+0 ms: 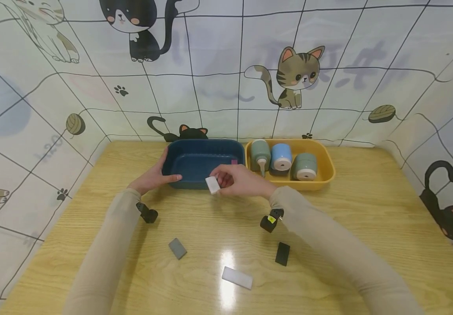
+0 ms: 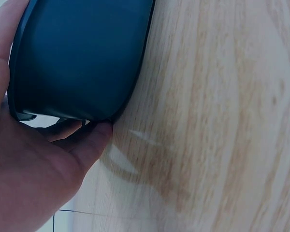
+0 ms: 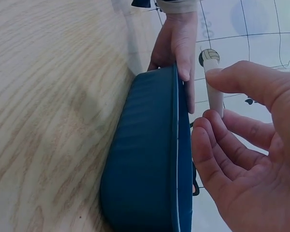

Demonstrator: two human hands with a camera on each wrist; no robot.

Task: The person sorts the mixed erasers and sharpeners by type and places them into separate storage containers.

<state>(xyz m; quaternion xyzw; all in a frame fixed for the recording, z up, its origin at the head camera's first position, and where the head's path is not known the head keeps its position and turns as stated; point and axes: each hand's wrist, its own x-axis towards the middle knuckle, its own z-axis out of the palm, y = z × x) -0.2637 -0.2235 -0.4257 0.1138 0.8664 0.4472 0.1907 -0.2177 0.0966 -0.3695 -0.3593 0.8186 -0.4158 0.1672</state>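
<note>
My left hand (image 1: 153, 175) grips the left end of a dark blue plastic bin (image 1: 204, 142), thumb over the front rim and fingers along the side. In the left wrist view, fingertips curl beneath the bin's (image 2: 82, 58) end. My right hand (image 1: 244, 180) pinches a small white rectangular block (image 1: 212, 185) between thumb and fingers at the bin's front rim. The right wrist view has this white block (image 3: 214, 92) edge-on, beside the bin's open side. A small magenta piece (image 1: 234, 162) shows inside the bin, partly hidden by the right hand.
A yellow bin (image 1: 325, 177) holding green and blue bottles (image 1: 280, 156) stands right beside the blue one. Nearer on the wooden table lie a grey block (image 1: 177, 248), a longer white block (image 1: 237, 278) and a black block (image 1: 283, 253). A cat-patterned cloth (image 1: 218, 96) rises behind.
</note>
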